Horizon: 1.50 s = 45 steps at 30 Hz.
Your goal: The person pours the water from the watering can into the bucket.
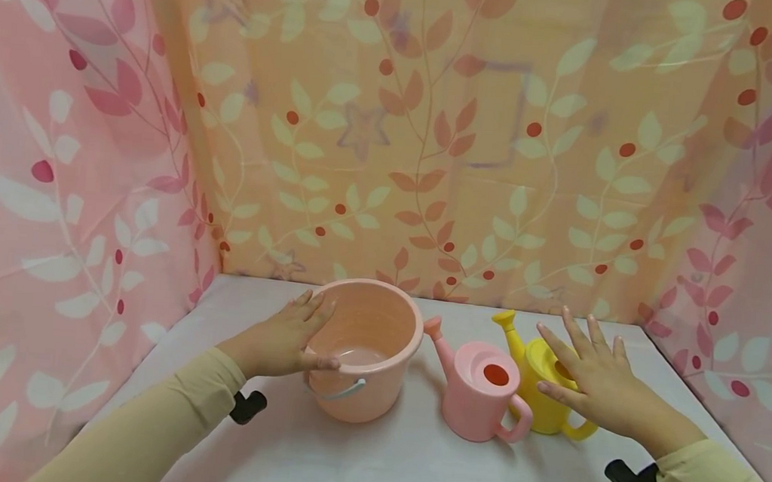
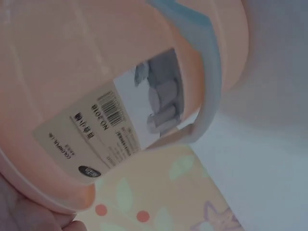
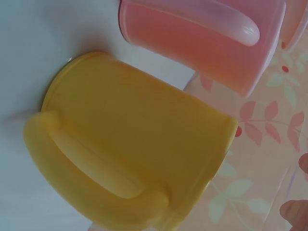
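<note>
A peach-coloured bucket [image 1: 374,391] stands upright on the table, its pale blue-grey handle [image 1: 340,393] hanging down the near side. My left hand [image 1: 283,340] rests on its left rim with fingers extended and thumb along the front edge. The left wrist view shows a printed label [image 2: 103,127] on the bucket's side. Over the yellow watering can [image 1: 543,405], my right hand [image 1: 602,385] spreads its fingers, gripping nothing and covering part of the can's top. Just left of that can is a pink watering can [image 1: 471,408]. Both cans are upright, spouts pointing left.
A white cloth covers the table [image 1: 435,479]. Behind it hangs an orange leaf-patterned curtain [image 1: 433,161], with pink patterned cloths [image 1: 90,195] at both sides. Black wrist-worn devices [image 1: 635,481] jut out below both forearms.
</note>
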Tool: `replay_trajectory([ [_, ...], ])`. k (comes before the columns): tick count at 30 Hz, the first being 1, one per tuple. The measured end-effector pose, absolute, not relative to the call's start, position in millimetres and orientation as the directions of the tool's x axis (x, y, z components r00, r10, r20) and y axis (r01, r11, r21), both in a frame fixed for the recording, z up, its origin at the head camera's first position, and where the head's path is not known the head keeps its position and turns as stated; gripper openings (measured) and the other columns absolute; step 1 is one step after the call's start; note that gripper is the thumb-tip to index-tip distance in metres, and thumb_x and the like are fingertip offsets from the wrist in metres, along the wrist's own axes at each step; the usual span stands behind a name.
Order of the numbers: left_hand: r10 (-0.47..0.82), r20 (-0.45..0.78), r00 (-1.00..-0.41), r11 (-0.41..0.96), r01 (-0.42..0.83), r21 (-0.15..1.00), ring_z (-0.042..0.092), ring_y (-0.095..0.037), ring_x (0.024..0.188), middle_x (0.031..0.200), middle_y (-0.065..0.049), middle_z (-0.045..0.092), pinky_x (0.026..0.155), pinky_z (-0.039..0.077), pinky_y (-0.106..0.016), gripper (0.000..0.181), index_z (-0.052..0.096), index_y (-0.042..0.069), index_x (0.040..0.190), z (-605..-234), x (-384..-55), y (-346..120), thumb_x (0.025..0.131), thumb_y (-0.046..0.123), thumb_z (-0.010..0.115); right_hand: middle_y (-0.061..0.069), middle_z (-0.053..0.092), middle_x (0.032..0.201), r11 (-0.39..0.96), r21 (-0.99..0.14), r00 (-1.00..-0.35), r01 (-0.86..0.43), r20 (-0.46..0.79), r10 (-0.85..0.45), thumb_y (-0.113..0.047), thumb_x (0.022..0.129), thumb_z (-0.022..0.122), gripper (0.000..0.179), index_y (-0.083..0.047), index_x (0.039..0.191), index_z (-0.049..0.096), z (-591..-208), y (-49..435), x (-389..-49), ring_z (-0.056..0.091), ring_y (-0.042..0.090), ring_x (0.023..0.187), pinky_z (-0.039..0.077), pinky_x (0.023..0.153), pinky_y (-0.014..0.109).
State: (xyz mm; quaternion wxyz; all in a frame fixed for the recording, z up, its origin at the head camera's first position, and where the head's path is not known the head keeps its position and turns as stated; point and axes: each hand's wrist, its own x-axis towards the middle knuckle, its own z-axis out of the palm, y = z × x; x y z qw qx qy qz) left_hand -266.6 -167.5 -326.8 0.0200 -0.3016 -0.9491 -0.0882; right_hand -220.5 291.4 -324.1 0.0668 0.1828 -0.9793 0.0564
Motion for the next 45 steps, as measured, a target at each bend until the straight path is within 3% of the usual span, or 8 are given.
replay_trajectory([
  [9,0.535,0.072,-0.842,0.825,0.539,0.169,-0.001,-0.035,0.138,0.15,-0.023,0.009,0.108,0.017,-0.05,0.108,0.015,0.002,0.146,-326,-264,-165,0.074,0.078,0.041,0.019,-0.01,0.151,0.929,-0.077,-0.926,-0.362,0.144,-0.349,-0.064,0.083,0.046,0.083,-0.027,0.148,0.01,-326,290,-220,-0.015,0.049,0.131,-0.019,0.089,0.068],
  [21,0.501,0.062,-0.863,0.853,0.505,0.13,0.005,-0.036,0.138,0.149,-0.026,0.007,0.109,0.016,-0.047,0.113,0.013,-0.004,0.144,-320,-259,-169,0.073,0.08,0.039,0.019,-0.01,0.151,0.925,-0.096,-0.926,-0.368,0.133,-0.354,-0.064,0.083,0.047,0.084,-0.028,0.148,0.009,-326,287,-219,-0.016,0.048,0.132,-0.015,0.09,0.07],
  [29,0.478,0.058,-0.877,0.854,0.479,0.203,0.007,-0.036,0.138,0.149,-0.026,0.004,0.107,0.021,-0.047,0.116,0.011,-0.005,0.144,-322,-261,-170,0.071,0.079,0.044,0.017,-0.012,0.151,0.913,-0.133,-0.92,-0.387,0.131,-0.37,-0.061,0.084,0.047,0.082,-0.026,0.148,0.01,-328,286,-218,-0.015,0.047,0.132,-0.014,0.094,0.068],
  [36,0.478,0.045,-0.877,0.85,0.475,0.226,0.002,-0.033,0.138,0.151,-0.021,-0.002,0.108,0.02,-0.046,0.117,0.008,-0.003,0.145,-323,-263,-170,0.07,0.08,0.043,0.011,-0.013,0.152,0.875,-0.19,-0.893,-0.444,0.171,-0.416,-0.052,0.087,0.052,0.079,-0.025,0.148,0.01,-332,284,-216,-0.01,0.045,0.134,-0.001,0.101,0.064],
  [41,0.474,0.039,-0.88,0.855,0.47,0.221,0.002,-0.033,0.138,0.151,-0.02,-0.004,0.108,0.02,-0.045,0.118,0.008,-0.003,0.145,-324,-264,-170,0.069,0.081,0.042,0.009,-0.01,0.153,0.854,-0.29,-0.901,-0.431,0.188,-0.391,-0.048,0.086,0.056,0.08,-0.028,0.148,0.01,-336,281,-214,-0.011,0.039,0.136,0.014,0.092,0.072],
  [45,0.476,0.046,-0.878,0.852,0.474,0.222,0.001,-0.033,0.138,0.151,-0.02,-0.005,0.108,0.02,-0.045,0.119,0.007,-0.003,0.145,-326,-264,-171,0.069,0.081,0.042,0.011,-0.005,0.153,0.808,-0.401,-0.902,-0.432,0.206,-0.38,-0.04,0.086,0.059,0.079,-0.026,0.148,0.012,-342,278,-212,-0.01,0.038,0.137,0.013,0.089,0.075],
])
